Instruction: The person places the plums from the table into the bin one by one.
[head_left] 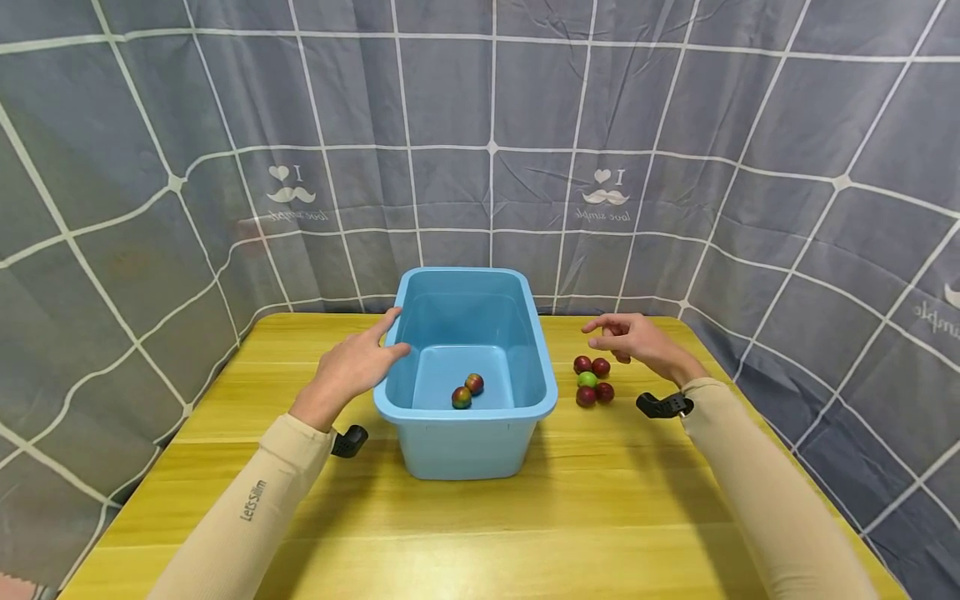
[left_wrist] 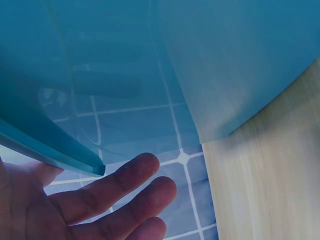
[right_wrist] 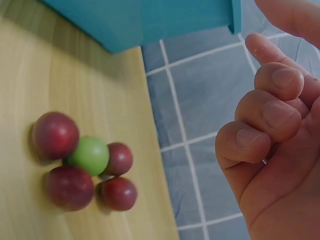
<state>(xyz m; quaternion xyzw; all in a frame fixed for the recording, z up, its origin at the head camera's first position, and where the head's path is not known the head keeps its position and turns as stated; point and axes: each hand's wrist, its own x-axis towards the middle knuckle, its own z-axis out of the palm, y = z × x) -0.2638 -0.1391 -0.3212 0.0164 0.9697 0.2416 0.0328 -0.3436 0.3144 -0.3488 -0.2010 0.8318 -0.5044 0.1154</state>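
Note:
A light blue plastic basin (head_left: 465, 446) stands on the wooden table. My left hand (head_left: 352, 364) rests at its left rim, thumb lapping over the edge; in the left wrist view the other fingers (left_wrist: 115, 195) stretch loosely outside the wall. Inside the basin lie two small round fruits (head_left: 462, 397), red with yellow-green patches. To its right sits a cluster of small round plum-like fruits: several dark red ones (right_wrist: 56, 135) around a green one (right_wrist: 89, 156). Just above and behind them hovers my right hand (head_left: 641, 340), index finger and thumb extended, other fingers loosely curled, holding nothing.
The yellow wooden table (head_left: 480, 533) ends against a grey curtain (head_left: 450, 192) with white grid lines, which hangs behind and along both sides. A black wrist camera (head_left: 663, 406) projects below the right wrist, close to the fruits.

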